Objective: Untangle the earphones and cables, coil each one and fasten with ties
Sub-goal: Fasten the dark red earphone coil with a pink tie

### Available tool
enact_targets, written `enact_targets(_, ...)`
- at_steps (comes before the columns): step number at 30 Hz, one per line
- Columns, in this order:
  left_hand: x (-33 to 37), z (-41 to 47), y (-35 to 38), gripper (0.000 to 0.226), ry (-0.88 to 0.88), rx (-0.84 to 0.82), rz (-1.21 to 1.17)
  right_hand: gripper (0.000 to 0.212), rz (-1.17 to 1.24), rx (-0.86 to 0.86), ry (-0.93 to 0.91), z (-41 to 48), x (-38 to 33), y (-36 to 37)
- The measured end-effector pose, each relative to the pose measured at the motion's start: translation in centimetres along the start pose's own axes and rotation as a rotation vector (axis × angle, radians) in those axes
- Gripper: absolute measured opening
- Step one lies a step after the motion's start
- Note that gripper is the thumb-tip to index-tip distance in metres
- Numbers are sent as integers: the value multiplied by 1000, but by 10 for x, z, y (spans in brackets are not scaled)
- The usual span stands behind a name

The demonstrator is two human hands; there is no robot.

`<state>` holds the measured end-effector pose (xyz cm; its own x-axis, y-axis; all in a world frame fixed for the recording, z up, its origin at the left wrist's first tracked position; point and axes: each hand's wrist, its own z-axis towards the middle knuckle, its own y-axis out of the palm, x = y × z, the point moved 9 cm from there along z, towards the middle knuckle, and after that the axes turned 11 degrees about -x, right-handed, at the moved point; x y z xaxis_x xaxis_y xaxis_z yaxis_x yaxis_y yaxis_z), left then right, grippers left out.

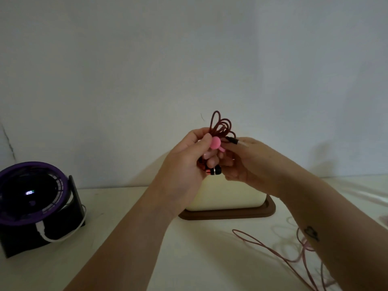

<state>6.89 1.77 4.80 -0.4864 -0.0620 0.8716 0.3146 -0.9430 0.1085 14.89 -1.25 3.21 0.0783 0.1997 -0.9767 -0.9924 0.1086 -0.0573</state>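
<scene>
While my left hand (184, 162) grips the earphones (221, 124) round the middle of the coil, fingers curled over the strands, much of the bundle is buried in my palm. Only the dark red loops fanning out at 12 o'clock above my fist and the earbuds (215, 171) poking out at 6 o'clock show.

A pink tie (216, 143) with a round head sits against the coil, just beside my left thumb tip; how far it goes round I cannot make out. My right hand (249, 162) comes in from 3 o'clock, fingers curled, fingertips pinching the tie's tail, thumb hidden. The plug (232, 140) lies against my right index finger.

All this is held up off the table (189, 259), in front of a cream box (226, 194) on a brown tray (270, 208). At 5 o'clock a pink cable (294, 255) sprawls in loose loops on the table, partly covered by my right forearm and cut off at the edge of view. At 9 o'clock stands a purple fan (31, 204), dim and hard to read.
</scene>
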Motion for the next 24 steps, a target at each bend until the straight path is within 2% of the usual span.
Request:
enact_targets(2, -7, 2, 0, 20, 6, 53, -151, 23, -123, 105, -42, -1, -6, -9)
enact_targets(5, -14, 3, -4, 23, 3, 119, -300, 35, -213, 161, -117, -3, -14, -14)
enact_targets(10, -18, 2, -9, 21, -15, 172, -352, 9, -184, 115, -201, -6, -23, -10)
enact_targets(12, -18, 2, -8, 21, -18, 177, -346, 7, -129, 94, -224, -6, -24, -11)
enact_targets(16, -18, 2, -7, 14, -13, 191, -281, 26, -97, 36, -258, -7, -31, -9)
enact_targets(24, -14, -1, -11, 17, 22, 248, -7, 27, -45, 4, -260, -10, -35, -5)
